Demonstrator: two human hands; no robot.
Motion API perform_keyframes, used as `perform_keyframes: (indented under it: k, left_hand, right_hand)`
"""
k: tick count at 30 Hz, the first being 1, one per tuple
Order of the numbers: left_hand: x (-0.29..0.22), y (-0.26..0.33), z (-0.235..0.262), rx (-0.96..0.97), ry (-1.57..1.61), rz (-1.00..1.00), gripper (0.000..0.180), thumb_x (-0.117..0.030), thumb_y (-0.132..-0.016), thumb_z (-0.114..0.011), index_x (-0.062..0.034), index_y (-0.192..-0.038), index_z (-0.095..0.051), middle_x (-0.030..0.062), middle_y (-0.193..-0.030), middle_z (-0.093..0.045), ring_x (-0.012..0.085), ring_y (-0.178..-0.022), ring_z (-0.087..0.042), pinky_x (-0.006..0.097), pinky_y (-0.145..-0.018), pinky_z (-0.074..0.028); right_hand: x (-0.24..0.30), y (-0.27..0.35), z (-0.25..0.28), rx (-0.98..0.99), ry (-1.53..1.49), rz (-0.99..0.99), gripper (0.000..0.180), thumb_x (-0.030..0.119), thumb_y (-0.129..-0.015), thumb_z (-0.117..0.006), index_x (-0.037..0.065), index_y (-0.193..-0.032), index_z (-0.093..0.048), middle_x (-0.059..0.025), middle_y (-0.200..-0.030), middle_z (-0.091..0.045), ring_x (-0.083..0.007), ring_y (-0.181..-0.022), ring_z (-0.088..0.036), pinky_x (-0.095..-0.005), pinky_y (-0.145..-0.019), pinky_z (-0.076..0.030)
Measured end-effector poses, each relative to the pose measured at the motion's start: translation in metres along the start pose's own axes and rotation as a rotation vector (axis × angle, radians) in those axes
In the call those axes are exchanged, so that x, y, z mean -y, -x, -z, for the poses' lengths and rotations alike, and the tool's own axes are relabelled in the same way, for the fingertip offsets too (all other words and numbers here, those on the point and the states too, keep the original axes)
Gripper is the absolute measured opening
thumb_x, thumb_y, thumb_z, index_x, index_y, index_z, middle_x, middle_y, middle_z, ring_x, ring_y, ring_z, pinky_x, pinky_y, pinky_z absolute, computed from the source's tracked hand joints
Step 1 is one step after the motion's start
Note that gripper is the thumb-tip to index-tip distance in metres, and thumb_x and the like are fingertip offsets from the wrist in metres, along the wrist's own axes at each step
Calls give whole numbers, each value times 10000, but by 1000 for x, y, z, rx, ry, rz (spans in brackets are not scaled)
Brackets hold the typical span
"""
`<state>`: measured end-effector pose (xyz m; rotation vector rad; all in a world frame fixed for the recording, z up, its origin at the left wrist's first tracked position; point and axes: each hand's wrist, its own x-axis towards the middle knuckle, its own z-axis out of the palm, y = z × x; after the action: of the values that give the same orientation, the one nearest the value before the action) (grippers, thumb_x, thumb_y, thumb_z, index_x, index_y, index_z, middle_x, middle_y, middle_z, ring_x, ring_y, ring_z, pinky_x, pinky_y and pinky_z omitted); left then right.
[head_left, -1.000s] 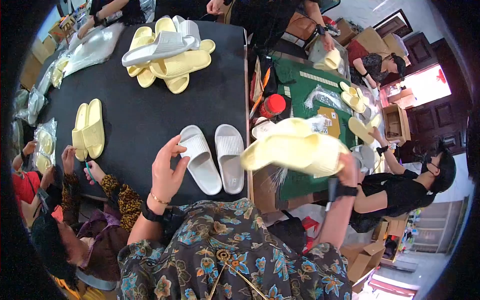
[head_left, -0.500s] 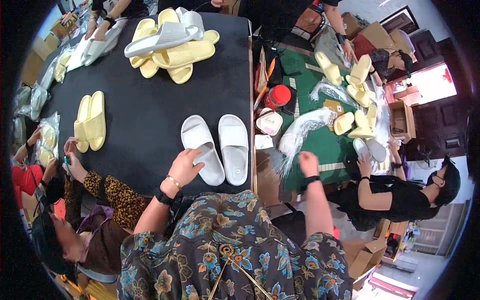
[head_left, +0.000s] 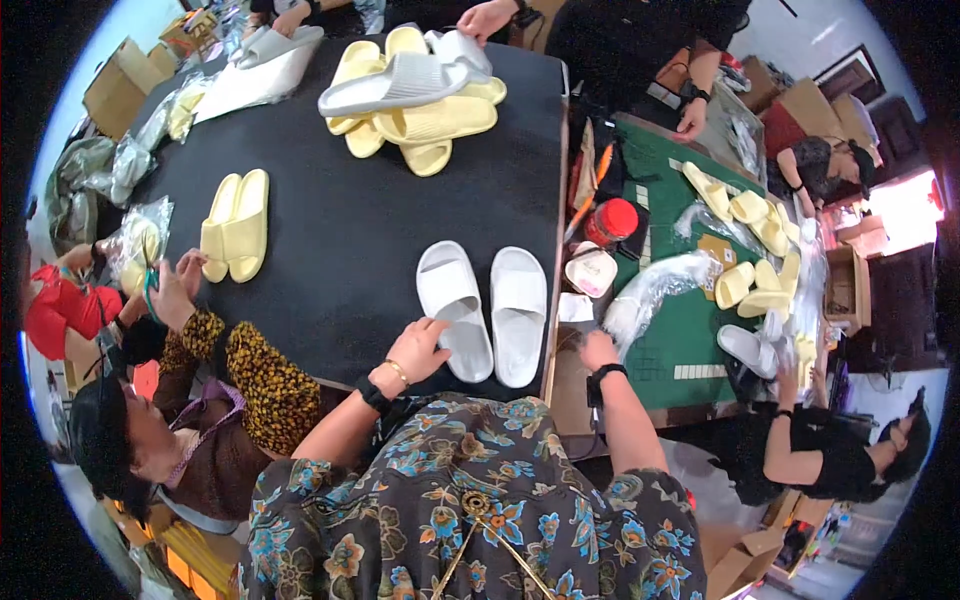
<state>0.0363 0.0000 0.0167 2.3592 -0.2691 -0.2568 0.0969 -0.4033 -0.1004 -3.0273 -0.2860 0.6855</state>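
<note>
A pair of light grey slippers lies side by side near the front edge of the black table: the left slipper (head_left: pixel 463 325) and the right slipper (head_left: pixel 519 320). My left hand (head_left: pixel 418 352) is over the left slipper's inner edge, thumb and fingers apart, holding nothing. Over at the right, my right hand (head_left: pixel 600 352) has its fingers curled by the near end of a bundle of thin clear plastic strands (head_left: pixel 650 290). Whether a strand is between those fingers is too small to see.
Grey and yellow slippers (head_left: pixel 430 120) are piled at the far side. A yellow pair (head_left: pixel 236 225) lies left, near a co-worker's hand with green-handled scissors (head_left: pixel 151 290). A red-lidded jar (head_left: pixel 611 222) and white tub (head_left: pixel 591 270) stand right. More yellow slippers (head_left: pixel 765 285) lie on the green mat (head_left: pixel 665 345).
My right hand has moved toward me, to the near end of the strands. My left hand stays by the left slipper. The view has shifted, and a co-worker's hand now reaches the far pile.
</note>
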Motion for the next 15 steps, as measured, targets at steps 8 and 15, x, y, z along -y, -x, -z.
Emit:
perform_keyframes:
  k: [8, 15]
  left_hand:
    - [2, -11, -16, -146, -154, 212, 365, -150, -729, -649, -36, -1066, -564, 177, -901, -577, 364, -849, -587, 439, -727, -497]
    - [-49, -25, 6, 45, 296, 2, 265, -148, -777, -663, -22, -1009, -646, 138, -786, -655, 275, -688, -639, 356, -628, -507]
  right_hand:
    - [65, 54, 105, 455, -1113, -43, 281, 217, -856, -588, -44, -904, -679, -98, -886, -682, -164, -804, -641, -297, -756, -499]
    - [121, 76, 169, 348, -1310, 297, 234, 161, -875, -587, -23, -1000, -660, -76, -950, -675, -137, -883, -620, -272, -799, -483]
